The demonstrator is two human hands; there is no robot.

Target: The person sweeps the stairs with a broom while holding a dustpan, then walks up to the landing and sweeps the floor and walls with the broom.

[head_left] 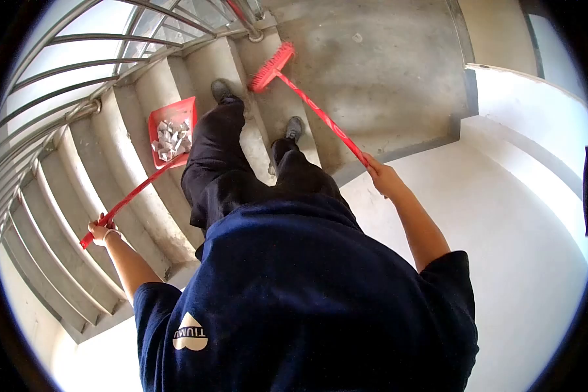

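Around the end of a long red handle, my left hand (pixel 102 230) is closed; the handle leads to a red dustpan (pixel 154 124) over the steps, left of my legs. Several crumpled pieces of whitish paper (pixel 171 138) lie in the pan. My right hand (pixel 384 179) grips the upper end of the broom (pixel 317 112), whose stick is red with pale markings. The broom's red bristled head (pixel 272 66) is by the edge between the top steps and the landing, ahead of my feet. Whether its bristles touch the floor I cannot tell.
Concrete stairs (pixel 121 134) run down to the left, bordered by a metal railing (pixel 65 81). My shoes (pixel 295 129) stand on steps near the top. A grey landing (pixel 379 78) spreads ahead and right, with a white wall (pixel 503 215) along my right side.
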